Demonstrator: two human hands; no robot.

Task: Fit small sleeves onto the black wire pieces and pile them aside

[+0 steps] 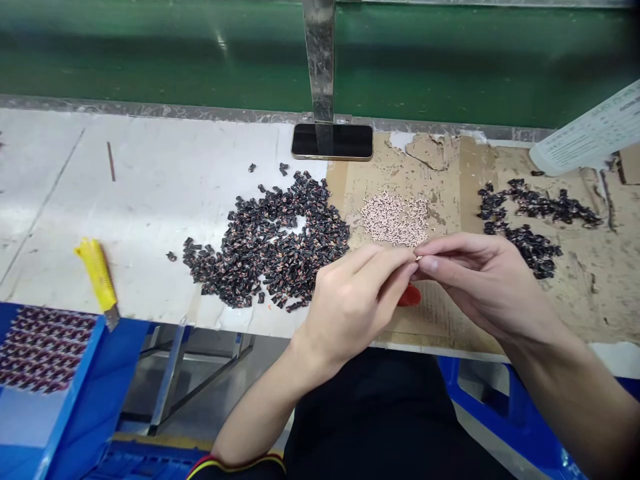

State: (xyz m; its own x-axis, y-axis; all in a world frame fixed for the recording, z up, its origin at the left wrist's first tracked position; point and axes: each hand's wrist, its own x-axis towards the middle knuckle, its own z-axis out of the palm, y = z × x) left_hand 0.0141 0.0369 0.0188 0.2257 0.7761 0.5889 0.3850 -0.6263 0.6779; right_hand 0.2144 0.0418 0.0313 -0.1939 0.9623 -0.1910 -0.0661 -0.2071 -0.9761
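Note:
My left hand (pixel 353 297) and my right hand (pixel 487 283) meet at the fingertips above the cardboard, both closed in a pinch. A tiny copper-coloured piece (pixel 419 258) shows at the right fingertips. Whatever the left fingers hold is hidden. Just beyond the fingertips lies a heap of small copper-coloured pieces (pixel 395 219). A red object (pixel 410 295), partly covered by the hands, sits beneath them. Left of my left hand spreads a large pile of small black parts with copper-coloured bits (pixel 280 240). Glossier black parts (pixel 533 247) lie beyond my right hand.
A phone (pixel 332 141) lies at the table's back edge by a metal post (pixel 320 60). The yellow utility knife (pixel 97 273) pokes over the front edge, near a blue tray (pixel 75 400) of parts in rows. A white printed container (pixel 590 133) leans in at right.

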